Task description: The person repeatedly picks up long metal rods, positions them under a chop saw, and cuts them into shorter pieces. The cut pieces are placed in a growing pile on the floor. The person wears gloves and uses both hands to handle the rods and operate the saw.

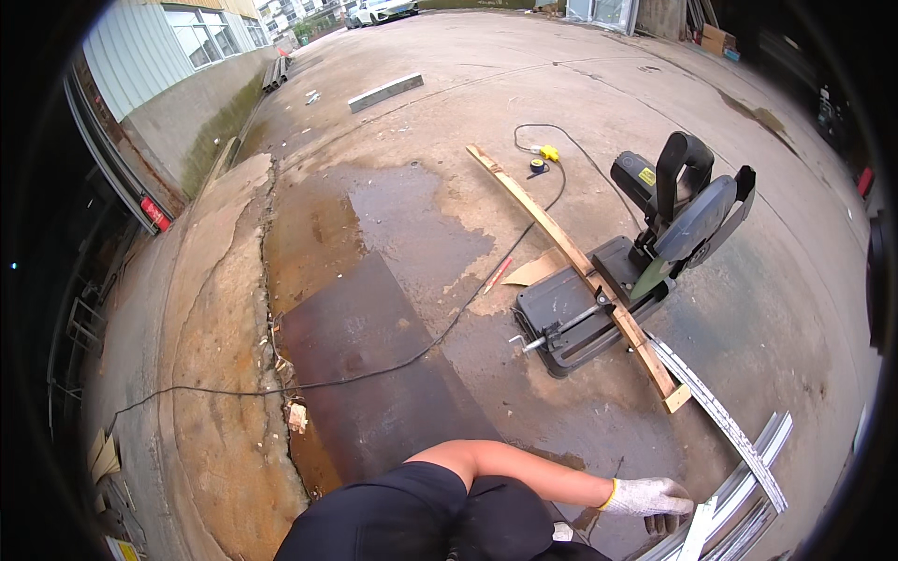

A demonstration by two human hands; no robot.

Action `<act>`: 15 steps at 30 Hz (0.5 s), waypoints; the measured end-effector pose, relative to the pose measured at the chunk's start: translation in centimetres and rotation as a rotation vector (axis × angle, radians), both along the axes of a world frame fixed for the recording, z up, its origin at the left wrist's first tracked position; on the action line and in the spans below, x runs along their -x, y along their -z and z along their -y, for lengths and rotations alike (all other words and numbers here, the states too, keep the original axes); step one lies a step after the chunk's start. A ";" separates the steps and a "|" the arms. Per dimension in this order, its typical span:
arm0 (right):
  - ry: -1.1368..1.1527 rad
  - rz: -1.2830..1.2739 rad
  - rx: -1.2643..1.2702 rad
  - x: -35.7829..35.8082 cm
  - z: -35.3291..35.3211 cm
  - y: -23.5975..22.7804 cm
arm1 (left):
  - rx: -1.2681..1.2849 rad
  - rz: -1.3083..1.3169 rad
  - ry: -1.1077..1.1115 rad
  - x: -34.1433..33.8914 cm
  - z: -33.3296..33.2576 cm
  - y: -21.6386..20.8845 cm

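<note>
Head view: I see left gloved hand (645, 498), fingers curled, beside long, slim, silvery metal strips (760, 467), one crossing others; whether gripping, can't tell.

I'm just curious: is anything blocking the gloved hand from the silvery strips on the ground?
Nothing visible stands between the gloved hand and the silvery strips; the nearest ones lie right by its fingertips. Whether it touches them, I can't tell.
</note>
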State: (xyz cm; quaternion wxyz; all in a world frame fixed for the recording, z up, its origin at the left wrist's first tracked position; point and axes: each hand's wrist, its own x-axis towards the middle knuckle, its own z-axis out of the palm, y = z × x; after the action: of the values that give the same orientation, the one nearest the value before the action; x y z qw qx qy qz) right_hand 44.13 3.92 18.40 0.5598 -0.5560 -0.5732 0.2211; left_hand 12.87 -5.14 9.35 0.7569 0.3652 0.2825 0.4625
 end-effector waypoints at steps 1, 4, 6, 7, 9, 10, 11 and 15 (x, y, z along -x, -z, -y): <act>-0.002 0.065 0.072 -0.2 1.7 0.4 | -0.014 -0.013 -0.011 0.0 -0.2 0.1; -0.105 0.210 0.368 1.5 6.3 3.3 | 0.004 -0.081 -0.080 0.2 -0.1 2.4; -0.071 0.260 0.665 7.2 11.3 2.3 | 0.047 -0.113 -0.150 -0.5 0.0 3.6; -0.121 0.147 0.644 5.9 12.4 5.8 | 0.120 -0.027 -0.105 -1.1 -0.5 3.9; -0.366 0.139 0.699 2.3 13.4 13.1 | 0.169 0.112 -0.179 -1.7 0.0 5.1; -0.383 0.110 0.713 2.8 14.2 14.4 | 0.196 0.184 -0.221 -1.9 0.4 5.5; -0.398 0.080 0.724 3.4 15.2 15.2 | 0.260 0.301 -0.250 -1.8 0.6 5.6; -0.429 -0.011 0.906 5.3 16.5 11.2 | 0.417 0.408 -0.257 -0.5 0.7 5.4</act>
State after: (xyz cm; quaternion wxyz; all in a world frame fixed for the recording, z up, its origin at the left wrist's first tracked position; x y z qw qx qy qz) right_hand 38.81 -12.57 7.19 0.2071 -0.6116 -0.5183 0.5607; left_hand 13.39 -5.85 3.93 0.7920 0.0630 0.2575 0.5500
